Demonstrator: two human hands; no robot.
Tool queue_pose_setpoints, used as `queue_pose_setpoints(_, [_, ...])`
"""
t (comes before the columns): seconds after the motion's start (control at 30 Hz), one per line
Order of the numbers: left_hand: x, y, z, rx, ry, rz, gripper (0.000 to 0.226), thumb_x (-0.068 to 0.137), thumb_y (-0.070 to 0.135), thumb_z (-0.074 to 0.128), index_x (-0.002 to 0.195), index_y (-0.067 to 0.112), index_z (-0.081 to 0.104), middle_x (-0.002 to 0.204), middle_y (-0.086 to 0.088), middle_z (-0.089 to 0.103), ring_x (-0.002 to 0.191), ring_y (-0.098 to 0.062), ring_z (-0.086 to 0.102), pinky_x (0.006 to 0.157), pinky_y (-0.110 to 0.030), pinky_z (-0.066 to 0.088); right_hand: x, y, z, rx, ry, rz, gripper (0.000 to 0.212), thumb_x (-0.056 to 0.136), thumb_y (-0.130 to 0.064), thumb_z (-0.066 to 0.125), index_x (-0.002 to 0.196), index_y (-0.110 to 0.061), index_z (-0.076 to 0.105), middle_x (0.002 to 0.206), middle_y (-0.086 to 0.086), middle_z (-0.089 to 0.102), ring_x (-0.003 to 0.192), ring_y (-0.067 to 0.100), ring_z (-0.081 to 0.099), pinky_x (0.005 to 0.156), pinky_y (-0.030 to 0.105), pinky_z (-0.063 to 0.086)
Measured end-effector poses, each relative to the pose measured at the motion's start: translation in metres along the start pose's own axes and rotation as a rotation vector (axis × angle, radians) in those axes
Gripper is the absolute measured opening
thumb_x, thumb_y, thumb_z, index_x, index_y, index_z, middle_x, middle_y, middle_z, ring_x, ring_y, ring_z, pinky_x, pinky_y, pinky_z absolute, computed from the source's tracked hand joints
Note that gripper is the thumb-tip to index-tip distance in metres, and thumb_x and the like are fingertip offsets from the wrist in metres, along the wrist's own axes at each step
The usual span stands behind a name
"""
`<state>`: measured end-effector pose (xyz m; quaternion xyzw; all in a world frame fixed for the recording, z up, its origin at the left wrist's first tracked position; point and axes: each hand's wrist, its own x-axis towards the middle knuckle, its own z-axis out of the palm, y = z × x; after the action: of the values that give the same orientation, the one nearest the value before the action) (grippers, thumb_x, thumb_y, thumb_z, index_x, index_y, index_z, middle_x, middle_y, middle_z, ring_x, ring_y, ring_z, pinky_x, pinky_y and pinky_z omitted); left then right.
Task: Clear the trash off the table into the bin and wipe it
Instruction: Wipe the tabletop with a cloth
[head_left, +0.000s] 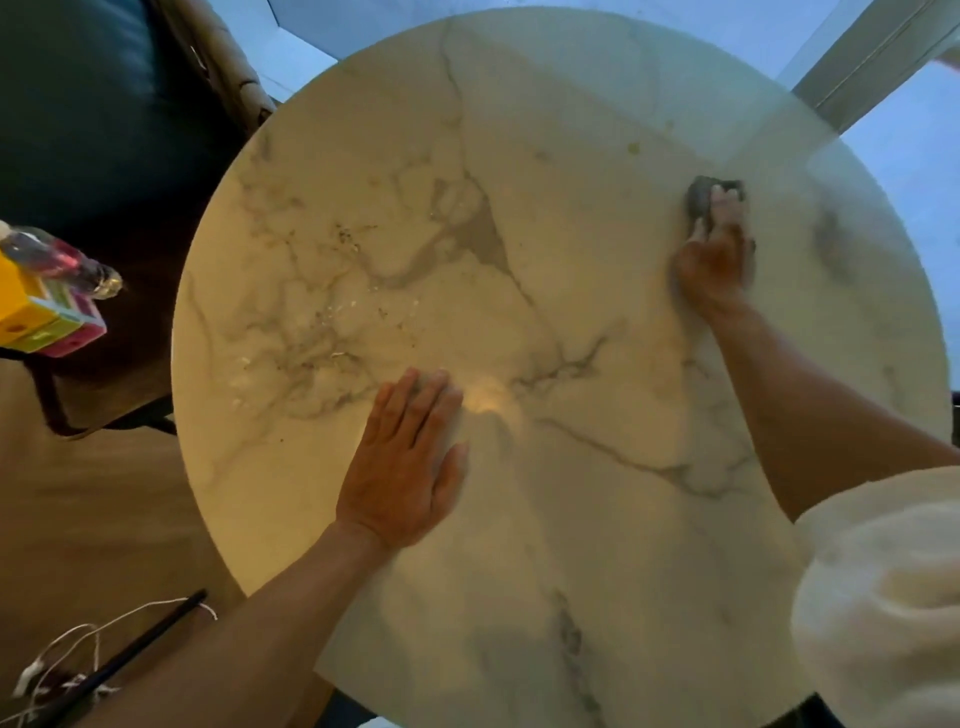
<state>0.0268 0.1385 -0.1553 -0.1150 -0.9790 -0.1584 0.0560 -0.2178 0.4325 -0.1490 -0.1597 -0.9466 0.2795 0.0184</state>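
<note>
Warm, dim yellowish light covers the lower left and middle of the frame, with a small bright glare spot on the marble table (519, 291) just right of the left hand (405, 467), while the upper right is washed in cool, hazy bluish daylight. The wide-angle lens bends the table's round edge and stretches things toward the corners. The right hand (714, 249) at upper right is smeared by motion blur, and the white sleeve (878, 597) at lower right is soft and overbright.
</note>
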Motion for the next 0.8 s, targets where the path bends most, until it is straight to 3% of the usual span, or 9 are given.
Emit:
queue_pose_setpoints(0.2, [-0.001,0.000,0.001,-0.023,0.067,0.003,0.046,0.091,0.029,0.050,0.132,0.008,0.055,0.145,-0.014,0.045,0.141,-0.033,0.031,0.115,-0.050,0.025,-0.074,-0.074,0.055,0.086,-0.280,-0.425,0.053,0.090,0.000,0.041,0.143,-0.005,0.043,0.153,0.019,0.032,0.144,0.030,0.028,0.118,0.037,0.018])
queue_pose_setpoints(0.33, [-0.003,0.001,0.000,-0.013,0.081,0.064,0.038,0.092,0.023,0.048,0.128,0.009,0.055,0.138,-0.017,0.052,0.135,-0.036,0.040,0.112,-0.052,0.029,-0.155,-0.123,0.081,0.200,-0.478,-0.606,0.054,0.090,0.004,0.043,0.142,-0.009,0.044,0.153,0.013,0.035,0.144,0.025,0.027,0.119,0.035,0.016])
queue_pose_setpoints(0.4, [-0.002,0.002,-0.003,-0.024,0.068,0.084,0.037,0.094,0.022,0.044,0.128,0.010,0.053,0.130,-0.017,0.056,0.127,-0.038,0.047,0.110,-0.050,0.032,-0.182,-0.134,0.090,0.287,-0.574,-0.625,0.051,0.093,0.001,0.043,0.143,-0.010,0.044,0.153,0.011,0.036,0.144,0.021,0.028,0.119,0.034,0.017])
queue_pose_setpoints(0.47, [0.000,0.002,-0.007,-0.056,0.077,0.103,0.034,0.095,0.021,0.040,0.123,0.010,0.055,0.120,-0.016,0.060,0.117,-0.037,0.052,0.107,-0.046,0.036,-0.189,-0.137,0.088,0.442,-0.636,-0.542,0.047,0.096,-0.005,0.042,0.141,-0.016,0.047,0.147,0.009,0.045,0.134,0.020,0.043,0.113,0.034,0.029])
queue_pose_setpoints(0.53, [0.008,0.004,-0.011,-0.077,0.096,0.145,0.028,0.094,0.018,0.042,0.115,0.008,0.058,0.114,-0.014,0.061,0.111,-0.036,0.055,0.104,-0.045,0.038,-0.177,-0.137,0.074,0.691,-0.665,-0.306,0.041,0.098,-0.009,0.042,0.136,-0.021,0.052,0.127,0.008,0.061,0.099,0.021,0.062,0.085,0.035,0.050])
queue_pose_setpoints(0.6, [0.023,0.008,-0.008,-0.088,0.113,0.166,0.027,0.092,0.013,0.046,0.111,0.004,0.062,0.114,-0.013,0.063,0.110,-0.035,0.056,0.105,-0.045,0.038,-0.153,-0.126,0.056,0.906,-0.588,-0.084,0.039,0.097,-0.003,0.042,0.130,-0.019,0.056,0.103,0.009,0.066,0.071,0.024,0.058,0.055,0.031,0.049])
queue_pose_setpoints(0.63, [0.034,0.012,-0.006,-0.098,0.121,0.153,0.027,0.092,0.013,0.047,0.111,0.002,0.064,0.115,-0.013,0.063,0.113,-0.034,0.055,0.107,-0.044,0.037,-0.141,-0.118,0.043,0.945,-0.498,-0.024,0.038,0.096,0.000,0.042,0.125,-0.019,0.059,0.095,0.006,0.068,0.067,0.024,0.057,0.050,0.028,0.047])
queue_pose_setpoints(0.7, [0.059,0.018,0.000,-0.133,0.134,0.100,0.031,0.091,0.013,0.047,0.115,0.002,0.063,0.121,-0.014,0.060,0.121,-0.034,0.050,0.110,-0.043,0.035,-0.108,-0.091,0.019,0.921,-0.312,0.031,0.035,0.092,-0.001,0.044,0.111,-0.024,0.063,0.092,-0.005,0.070,0.076,0.018,0.064,0.055,0.029,0.051])
queue_pose_setpoints(0.8, [0.099,0.027,0.013,-0.121,0.102,0.038,0.042,0.088,0.017,0.046,0.126,0.000,0.056,0.134,-0.019,0.051,0.132,-0.037,0.038,0.114,-0.046,0.030,-0.047,-0.034,-0.017,0.812,-0.043,0.084,0.036,0.085,-0.008,0.044,0.112,-0.017,0.065,0.107,-0.001,0.068,0.099,0.011,0.065,0.084,0.036,0.055])
